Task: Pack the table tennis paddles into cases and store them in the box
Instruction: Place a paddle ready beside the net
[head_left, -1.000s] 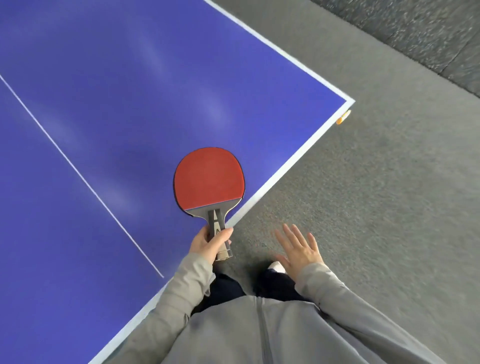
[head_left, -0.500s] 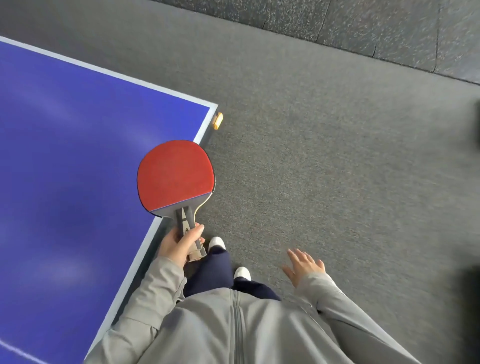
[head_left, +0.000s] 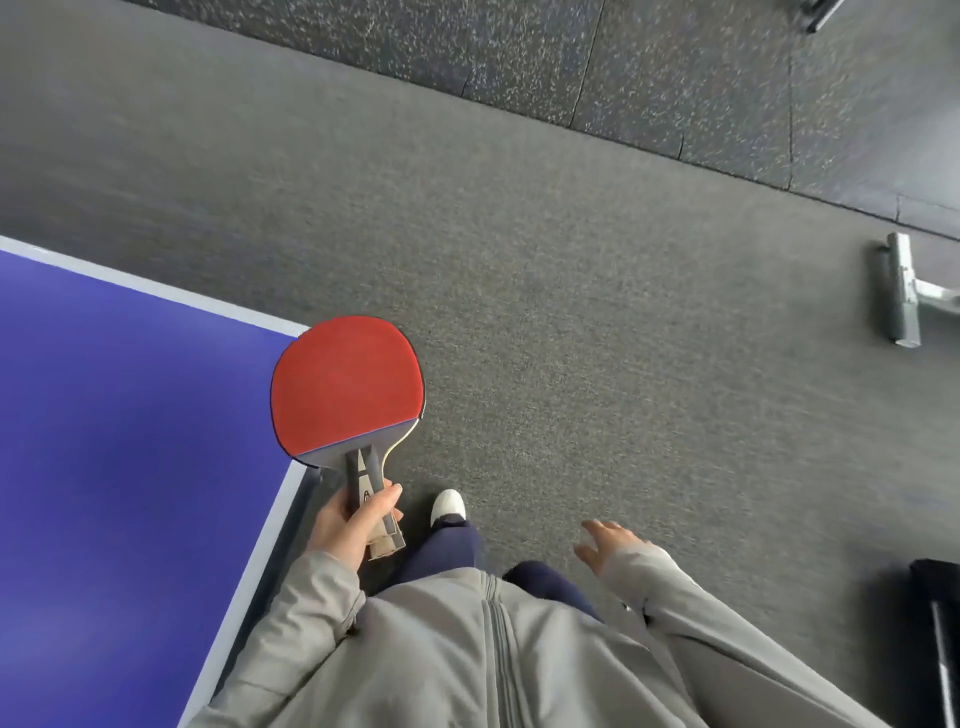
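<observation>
Left hand (head_left: 349, 525) grips paddle (head_left: 345, 387) by handle, red face up, clear of surface (head_left: 130, 415) corner (carry grip, likely headed for a case). Right hand (head_left: 605, 543) free, fingers loose.

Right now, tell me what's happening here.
A person in a grey jacket stands at the corner of a blue table tennis table. The left hand grips a red-faced paddle by its handle, blade up. The right hand hangs open and empty over the grey floor. No case or box is in view.
</observation>
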